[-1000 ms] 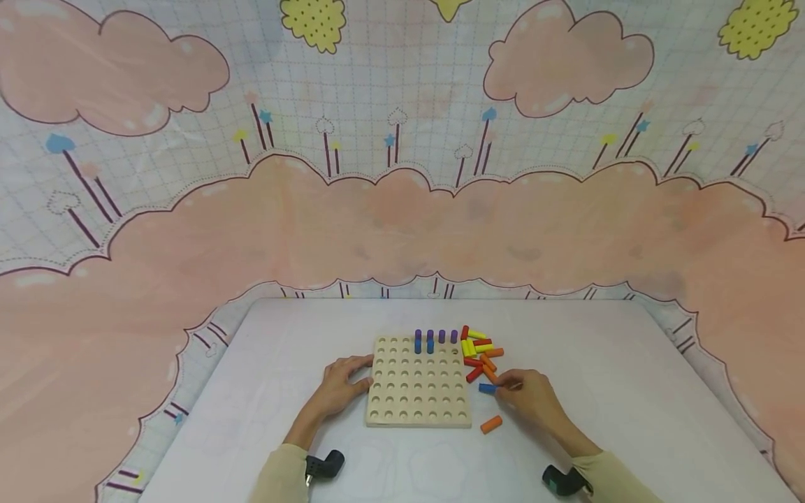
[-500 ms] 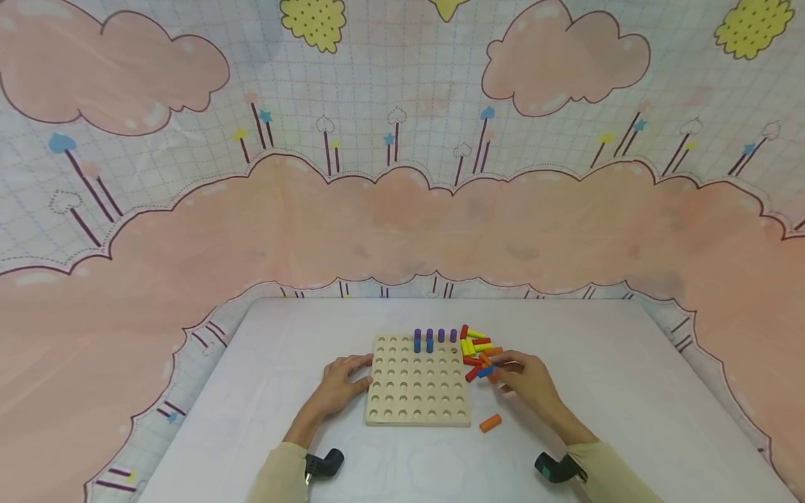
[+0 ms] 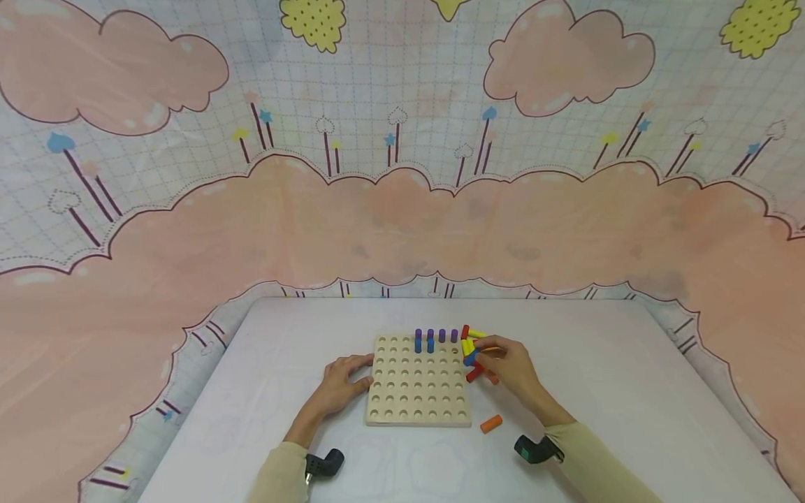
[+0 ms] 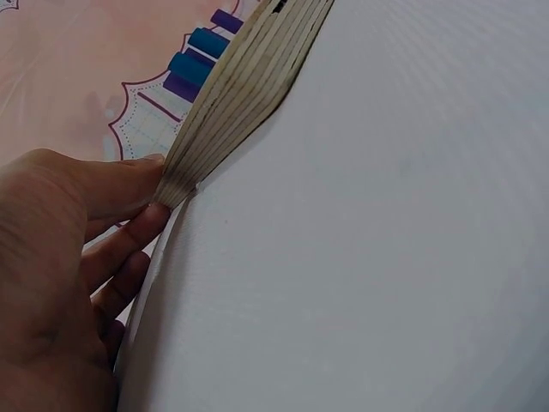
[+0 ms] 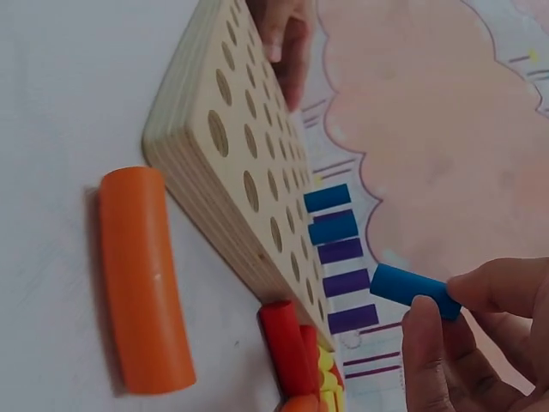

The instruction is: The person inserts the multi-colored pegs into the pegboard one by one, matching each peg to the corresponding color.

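My left hand (image 3: 342, 383) rests at the left edge of a square wooden pegboard (image 3: 410, 407), its thumb and fingertips touching the side. In the back rows of round holes stand several purple pegs (image 3: 442, 336), with two blue pegs (image 3: 430, 346) in front of them. My right hand (image 3: 512, 367) pinches another blue peg (image 5: 412, 290) between thumb and fingers. It holds this peg tilted near the board's right edge, over the loose pegs. In the right wrist view, the held peg is apart from the standing ones.
Loose red pegs (image 3: 474, 374) and yellow pegs (image 3: 476, 334) lie along the board's right side, partly covered by my right hand. A single orange peg (image 3: 491, 424) lies nearer the front. All this is on a white table (image 3: 629, 391) before a patterned backdrop (image 3: 402, 230).
My right hand has carried the blue peg up and left, from beside the loose pegs toward the board's back right. The left hand and board have stayed in place.
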